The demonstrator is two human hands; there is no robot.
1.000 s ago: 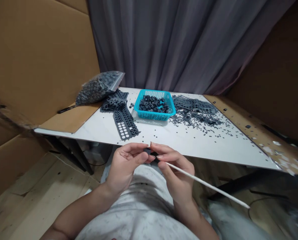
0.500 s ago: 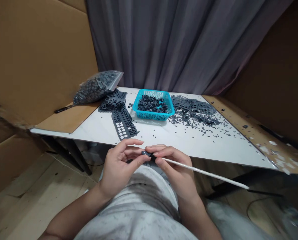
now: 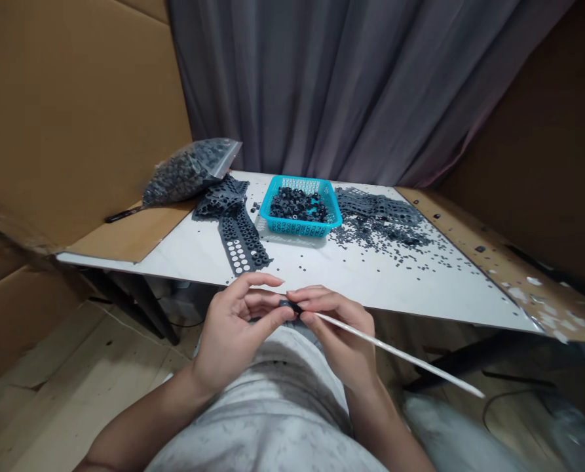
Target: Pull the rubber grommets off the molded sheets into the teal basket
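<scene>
Between finger and thumb, my left hand pinches a small black foam ring. My right hand grips a thin white stick near its dark end, which meets the ring; the fingers hide whether it passes through. The stick's long white part slants down to the right. Both hands are close together in front of the table's near edge. Beyond them a blue basket holds many small black rings. Left of it lies a perforated black foam sheet with rings still in it and a patch of punched-out holes.
A zip bag full of dark pieces leans at the back left. Another perforated sheet and scattered black bits lie right of the basket on the white table. Cardboard walls flank it, a grey curtain behind.
The white stick's free end has swung downward a little, and my right hand has turned slightly with it. My left hand stays nearly still on the ring.
</scene>
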